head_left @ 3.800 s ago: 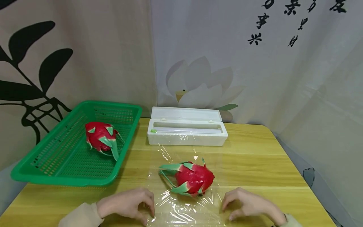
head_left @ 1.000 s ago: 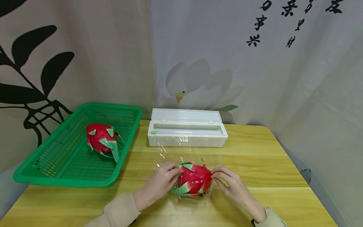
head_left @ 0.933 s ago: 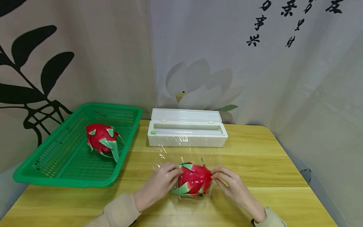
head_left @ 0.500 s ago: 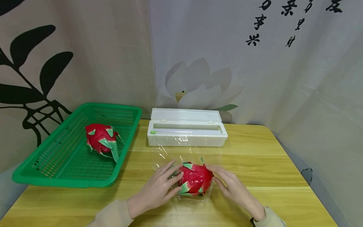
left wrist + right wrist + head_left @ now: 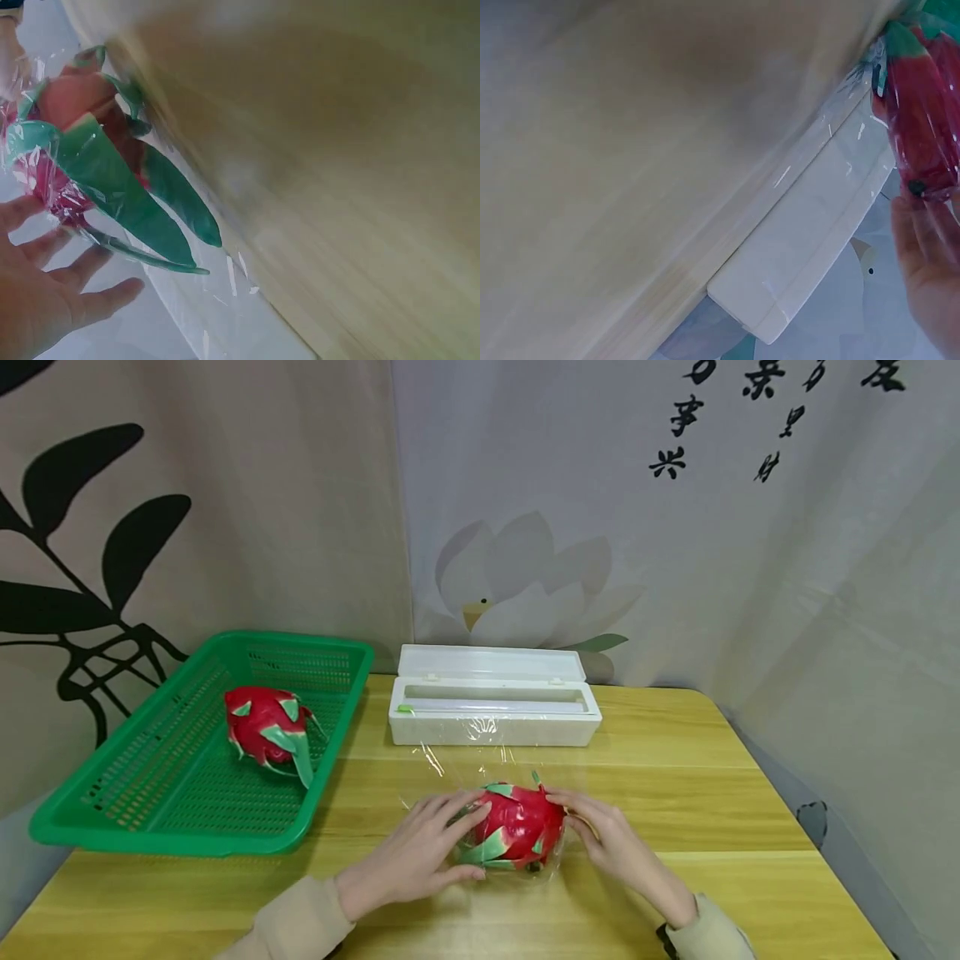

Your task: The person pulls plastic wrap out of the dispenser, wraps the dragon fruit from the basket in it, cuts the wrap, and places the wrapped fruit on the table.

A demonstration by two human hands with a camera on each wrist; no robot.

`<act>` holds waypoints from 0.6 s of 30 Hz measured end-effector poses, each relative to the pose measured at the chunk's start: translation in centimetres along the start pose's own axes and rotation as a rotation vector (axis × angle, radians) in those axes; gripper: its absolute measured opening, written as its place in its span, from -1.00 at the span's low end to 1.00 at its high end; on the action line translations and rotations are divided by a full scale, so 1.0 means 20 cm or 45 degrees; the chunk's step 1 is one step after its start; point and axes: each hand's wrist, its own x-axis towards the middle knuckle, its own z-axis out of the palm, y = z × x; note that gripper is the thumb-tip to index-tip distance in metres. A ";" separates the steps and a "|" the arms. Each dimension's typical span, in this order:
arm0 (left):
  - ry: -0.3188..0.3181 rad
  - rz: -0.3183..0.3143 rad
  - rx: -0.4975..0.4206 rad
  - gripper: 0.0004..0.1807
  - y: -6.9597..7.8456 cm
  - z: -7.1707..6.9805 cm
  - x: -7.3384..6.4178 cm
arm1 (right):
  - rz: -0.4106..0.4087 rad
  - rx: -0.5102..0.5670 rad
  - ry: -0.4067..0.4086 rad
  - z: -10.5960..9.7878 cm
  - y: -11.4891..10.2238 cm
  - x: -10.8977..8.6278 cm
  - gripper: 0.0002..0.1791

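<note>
A red dragon fruit (image 5: 521, 827) with green leaf tips lies at the front middle of the table, wrapped in clear cling film (image 5: 71, 169). At its leafy left end is my left hand (image 5: 416, 852), fingers spread and nearly straight, fingertips right at the film-covered fruit. My right hand (image 5: 615, 839) is at the other end, its long fingers reaching over the fruit's far right side and the thumb nearer me. In the right wrist view its fingers (image 5: 907, 236) extend to the wrapped tip. More film stretches back toward a white box (image 5: 495, 729). The fruit's underside is hidden.
The white box stands open-lidded at the back, with a roll (image 5: 498, 705) and a small green piece (image 5: 405, 708) in it. To the left a green basket (image 5: 172, 842) holds another dragon fruit (image 5: 268, 727). A printed curtain (image 5: 675, 568) hangs behind the wooden table (image 5: 720, 793).
Film sides have been brought from the table onto the fruit. Lately my left hand has loosened its pinch and spread its fingers; the right has shifted slightly. The fruit has turned a little away from me.
</note>
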 end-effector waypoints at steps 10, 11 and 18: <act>0.020 -0.017 -0.016 0.01 -0.04 0.03 0.09 | 0.124 0.049 -0.032 0.02 0.09 0.02 -0.54; 0.010 -0.029 -0.018 0.03 -0.05 0.04 0.10 | 0.146 0.058 -0.039 0.03 0.10 0.03 -0.55; -0.083 -0.133 -0.080 0.13 -0.07 0.06 0.14 | 0.254 0.015 -0.081 0.03 0.14 0.06 -0.64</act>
